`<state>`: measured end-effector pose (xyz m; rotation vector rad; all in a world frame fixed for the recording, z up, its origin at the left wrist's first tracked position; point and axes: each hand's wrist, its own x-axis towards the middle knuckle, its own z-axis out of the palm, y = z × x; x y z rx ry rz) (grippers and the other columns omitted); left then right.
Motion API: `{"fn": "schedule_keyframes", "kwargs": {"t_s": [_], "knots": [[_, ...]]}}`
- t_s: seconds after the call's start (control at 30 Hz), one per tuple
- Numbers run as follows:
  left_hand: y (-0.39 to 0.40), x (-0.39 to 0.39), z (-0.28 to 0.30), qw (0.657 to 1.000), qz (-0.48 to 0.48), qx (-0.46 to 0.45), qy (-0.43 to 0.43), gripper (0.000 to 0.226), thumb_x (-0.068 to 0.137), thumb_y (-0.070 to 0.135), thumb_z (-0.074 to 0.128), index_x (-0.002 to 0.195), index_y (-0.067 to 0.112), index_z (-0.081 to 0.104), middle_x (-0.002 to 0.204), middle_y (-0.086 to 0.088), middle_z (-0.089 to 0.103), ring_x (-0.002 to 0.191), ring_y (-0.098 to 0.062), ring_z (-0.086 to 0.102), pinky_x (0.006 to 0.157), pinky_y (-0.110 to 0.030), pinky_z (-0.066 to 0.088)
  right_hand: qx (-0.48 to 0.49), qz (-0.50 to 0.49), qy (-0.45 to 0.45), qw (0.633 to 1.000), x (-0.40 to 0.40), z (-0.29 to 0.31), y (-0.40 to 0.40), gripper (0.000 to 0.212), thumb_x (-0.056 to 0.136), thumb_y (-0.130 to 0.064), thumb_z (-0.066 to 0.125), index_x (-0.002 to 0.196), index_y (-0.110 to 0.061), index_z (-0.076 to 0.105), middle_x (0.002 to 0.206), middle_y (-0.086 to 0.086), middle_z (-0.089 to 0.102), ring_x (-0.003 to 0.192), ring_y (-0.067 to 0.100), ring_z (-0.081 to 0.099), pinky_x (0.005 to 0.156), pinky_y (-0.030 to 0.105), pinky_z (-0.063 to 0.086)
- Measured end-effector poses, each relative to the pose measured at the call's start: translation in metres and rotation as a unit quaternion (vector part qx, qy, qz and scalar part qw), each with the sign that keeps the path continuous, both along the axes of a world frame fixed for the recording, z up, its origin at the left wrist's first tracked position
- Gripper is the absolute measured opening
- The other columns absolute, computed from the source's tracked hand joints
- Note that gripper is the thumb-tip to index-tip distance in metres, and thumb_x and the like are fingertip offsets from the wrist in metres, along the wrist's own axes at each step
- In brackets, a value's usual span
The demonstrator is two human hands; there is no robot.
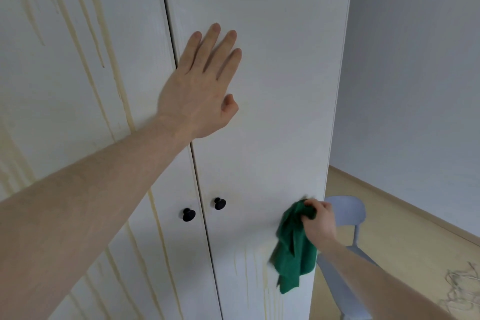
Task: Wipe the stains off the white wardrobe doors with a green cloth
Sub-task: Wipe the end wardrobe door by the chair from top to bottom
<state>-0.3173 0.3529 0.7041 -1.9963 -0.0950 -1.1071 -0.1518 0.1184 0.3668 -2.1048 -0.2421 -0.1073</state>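
Note:
A tall white wardrobe fills the view. Its left door (78,91) carries long yellowish drip stains. The right door (272,60) looks mostly clean up high, with faint yellow streaks low down (259,267). Each door has one black knob (188,214) (219,203). My left hand (202,88) lies flat on the upper right door with straight fingers, beside the gap between the doors. My right hand (318,221) grips a bunched green cloth (293,249) against the right door near its outer edge, at knob height; the cloth's loose end hangs down.
A pale blue chair (348,213) stands right beside the wardrobe's right side, behind my right forearm. Light wood floor (405,236) and a grey wall (415,60) lie to the right. A tangle of pale cord (462,291) lies on the floor at the lower right.

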Motion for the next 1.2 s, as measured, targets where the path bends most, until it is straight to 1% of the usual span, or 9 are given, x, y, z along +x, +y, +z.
{"fn": "schedule_keyframes", "kwargs": {"t_s": [0.13, 0.3, 0.43, 0.6, 0.77, 0.93, 1.0, 1.1, 1.2], "knots": [[0.000, 0.000, 0.000, 1.000, 0.000, 0.000, 0.001, 0.078, 0.098, 0.045, 0.036, 0.164, 0.007, 0.017, 0.173, -0.015, 0.003, 0.159, -0.040, 0.000, 0.129, -0.054, 0.004, 0.019, -0.034, 0.017, 0.999, 0.015, 0.006, -0.024, 0.024, 0.096, -0.006, 0.059, 0.114, -0.023, 0.057, 0.118, 0.008, 0.060, 0.094, 0.028, 0.060, 0.079, 0.041, 0.053], [-0.001, 0.000, 0.001, 1.000, 0.002, 0.001, -0.001, 0.078, 0.097, 0.044, 0.036, 0.163, 0.007, 0.018, 0.173, -0.016, 0.004, 0.159, -0.040, 0.002, 0.129, -0.055, 0.005, 0.097, -0.004, -0.002, 0.995, -0.020, 0.016, -0.016, 0.030, 0.092, -0.002, 0.062, 0.107, -0.028, 0.058, 0.111, -0.004, 0.063, 0.102, 0.019, 0.061, 0.079, 0.031, 0.047], [-0.001, -0.001, -0.001, 1.000, -0.001, 0.001, -0.001, 0.077, 0.098, 0.044, 0.036, 0.163, 0.008, 0.019, 0.173, -0.016, 0.005, 0.159, -0.040, 0.003, 0.129, -0.055, 0.005, 0.153, 0.046, -0.015, 0.987, -0.061, 0.027, 0.015, 0.034, 0.089, -0.004, 0.065, 0.101, -0.035, 0.059, 0.115, -0.010, 0.059, 0.104, 0.010, 0.062, 0.086, 0.029, 0.051], [-0.001, -0.001, 0.000, 1.000, 0.004, -0.003, 0.002, 0.078, 0.098, 0.045, 0.035, 0.164, 0.008, 0.016, 0.173, -0.015, 0.003, 0.159, -0.039, 0.000, 0.129, -0.054, 0.003, 0.206, 0.126, -0.037, 0.970, -0.108, 0.044, 0.065, 0.039, 0.084, -0.003, 0.071, 0.099, -0.037, 0.060, 0.110, -0.019, 0.054, 0.101, 0.004, 0.061, 0.087, 0.024, 0.055], [0.000, -0.001, 0.000, 1.000, 0.006, -0.004, 0.003, 0.078, 0.098, 0.045, 0.036, 0.164, 0.008, 0.017, 0.173, -0.015, 0.003, 0.159, -0.039, 0.001, 0.129, -0.054, 0.004, 0.199, 0.138, -0.052, 0.969, -0.117, 0.041, 0.086, 0.040, 0.082, 0.001, 0.071, 0.098, -0.035, 0.060, 0.112, -0.012, 0.053, 0.100, 0.003, 0.059, 0.084, 0.021, 0.055], [-0.001, 0.000, 0.001, 1.000, 0.002, 0.001, 0.002, 0.078, 0.098, 0.045, 0.035, 0.164, 0.008, 0.017, 0.173, -0.015, 0.003, 0.159, -0.040, 0.002, 0.129, -0.055, 0.005, 0.125, 0.107, -0.039, 0.986, -0.090, 0.022, 0.066, 0.041, 0.081, 0.009, 0.059, 0.097, -0.029, 0.058, 0.109, -0.008, 0.053, 0.094, 0.002, 0.055, 0.075, 0.015, 0.048], [0.000, 0.000, 0.000, 1.000, 0.002, 0.001, 0.003, 0.078, 0.098, 0.045, 0.035, 0.164, 0.007, 0.017, 0.173, -0.016, 0.004, 0.159, -0.040, 0.002, 0.129, -0.055, 0.006, 0.089, 0.084, -0.017, 0.992, -0.073, 0.013, 0.053, 0.037, 0.083, 0.007, 0.057, 0.100, -0.026, 0.058, 0.109, -0.008, 0.053, 0.094, 0.006, 0.057, 0.074, 0.016, 0.047], [0.000, 0.000, 0.000, 1.000, 0.007, 0.003, 0.003, 0.078, 0.098, 0.045, 0.034, 0.164, 0.008, 0.016, 0.173, -0.015, 0.003, 0.159, -0.040, 0.001, 0.129, -0.055, 0.005, 0.055, 0.026, 0.022, 0.998, -0.045, 0.003, 0.029, 0.032, 0.087, 0.003, 0.057, 0.104, -0.024, 0.058, 0.110, -0.001, 0.057, 0.095, 0.021, 0.060, 0.081, 0.034, 0.051], [0.000, -0.001, -0.001, 1.000, 0.009, 0.003, 0.005, 0.078, 0.098, 0.046, 0.034, 0.164, 0.008, 0.014, 0.173, -0.015, 0.002, 0.159, -0.040, 0.000, 0.129, -0.055, 0.004, 0.059, -0.014, 0.044, 0.997, -0.032, 0.001, 0.009, 0.028, 0.090, -0.001, 0.059, 0.102, -0.027, 0.057, 0.105, -0.002, 0.065, 0.090, 0.018, 0.063, 0.080, 0.041, 0.058]]}}
